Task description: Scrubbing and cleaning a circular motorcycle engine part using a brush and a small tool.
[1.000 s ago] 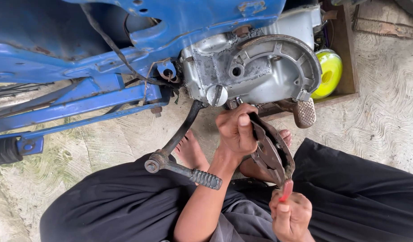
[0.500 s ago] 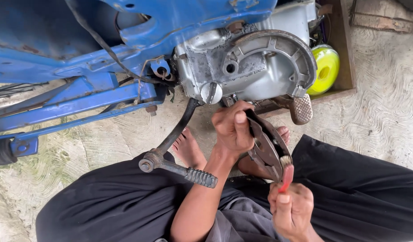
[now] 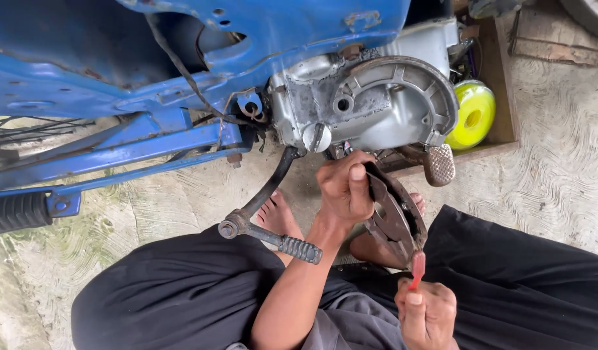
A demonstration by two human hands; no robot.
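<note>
**Brake-shoe set gripped w/ one hand, red tool at its lower end**

Nearest the camera: the right hand is curled into a fist round a thin red-handled tool, thumb on top, tip pointing up at the bottom edge of the brake-shoe assembly. Can't tell what kind of tip it has; it's blurred.

Just above, the left hand is clamped on the assembly's upper end, thumb laid flat along the dark metal, other fingers wrapped behind. The part sits tilted, held in the air over the person's lap and bare feet, just below the engine case and apart from it.

Step in hand, as I read it: working on the shoes off the bike, prob. picking or prying at the lower spring/pivot end. Next move needs a firm left grip so the part doesn't twist, and a small, controlled push w/ the tool.

Further out: kick-starter lever hangs to the left, ridged pedal to the right, blue frame above, yellow-green roll in a wooden tray beyond. Concrete floor all round.
</note>
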